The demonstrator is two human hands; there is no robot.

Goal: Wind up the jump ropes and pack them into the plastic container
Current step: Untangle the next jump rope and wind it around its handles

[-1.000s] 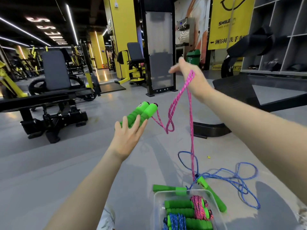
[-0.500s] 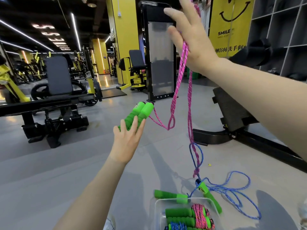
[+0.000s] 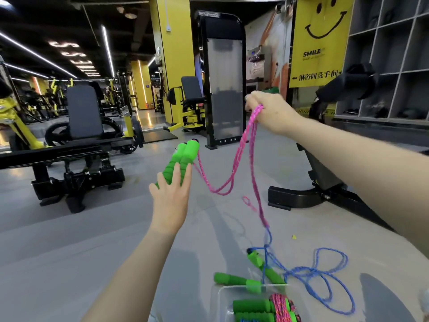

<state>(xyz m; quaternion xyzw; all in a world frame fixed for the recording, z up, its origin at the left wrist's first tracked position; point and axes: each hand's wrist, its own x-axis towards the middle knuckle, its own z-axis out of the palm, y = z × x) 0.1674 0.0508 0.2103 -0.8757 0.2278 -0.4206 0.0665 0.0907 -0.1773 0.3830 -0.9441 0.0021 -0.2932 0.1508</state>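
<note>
Winding stage: left hand (image 3: pixel 170 201) holds two green foam handles (image 3: pixel 184 156); right hand (image 3: pixel 270 112) fingers (image 3: pixel 251 98) pinch the pink braided rope (image 3: pixel 236 163). Next, likely: wrap rope round handles.

Both forearms are bare along all their visible length, slim and smooth, and so are the left hand (image 3: pixel 170 201) and right hand (image 3: pixel 271 112)

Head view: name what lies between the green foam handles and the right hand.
In the head view, only the pink braided rope: a doubled strand sagging from the green foam handles to the pinching right hand.
</note>
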